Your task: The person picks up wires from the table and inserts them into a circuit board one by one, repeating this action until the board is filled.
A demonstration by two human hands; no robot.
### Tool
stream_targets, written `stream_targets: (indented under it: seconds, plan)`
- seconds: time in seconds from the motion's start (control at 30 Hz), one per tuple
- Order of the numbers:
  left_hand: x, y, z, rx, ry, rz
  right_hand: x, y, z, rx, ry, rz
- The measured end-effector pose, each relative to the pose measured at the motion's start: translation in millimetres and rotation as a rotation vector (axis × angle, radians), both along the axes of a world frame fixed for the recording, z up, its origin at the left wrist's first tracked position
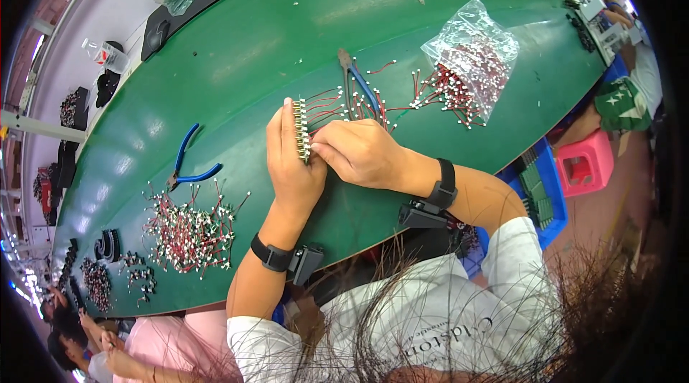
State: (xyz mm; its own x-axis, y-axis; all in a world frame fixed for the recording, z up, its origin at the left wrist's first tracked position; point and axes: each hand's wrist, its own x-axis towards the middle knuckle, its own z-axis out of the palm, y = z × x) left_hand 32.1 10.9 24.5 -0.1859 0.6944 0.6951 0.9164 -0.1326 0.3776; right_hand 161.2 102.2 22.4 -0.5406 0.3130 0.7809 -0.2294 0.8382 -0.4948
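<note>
My left hand (291, 160) grips a narrow strip of small circuit boards (301, 128) upright, its fingers stretched along the strip's left side. Red and dark wires (326, 109) with small white connectors fan out to the right of it. At the strip's lower end, the thumb and forefinger of my right hand (364, 153) are pinched together; what sits between them is too small to make out. Just beyond my right hand lie pliers with blue handles (369, 90), among more loose wires.
Blue-handled cutters (184, 150) lie on the green table (237, 45) beside a heap of wired connectors (188, 236). At right, a clear plastic bag (477, 53) spills similar wires. A blue crate (549, 196) and a pink stool (587, 160) stand off the table's right edge. Other people sit nearby.
</note>
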Motion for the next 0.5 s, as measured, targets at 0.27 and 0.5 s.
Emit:
stream_targets:
  seconds: [0.27, 0.5]
  plan:
    - [1.2, 0.5, 1.0, 0.015, 0.005, 0.013, -0.4, -1.8, 1.4, 0.004, -0.002, 0.000]
    - [-5.9, -3.2, -0.1, 0.014, -0.151, 0.089, -1.3, 0.3, 2.6, -0.152, -0.084, 0.023]
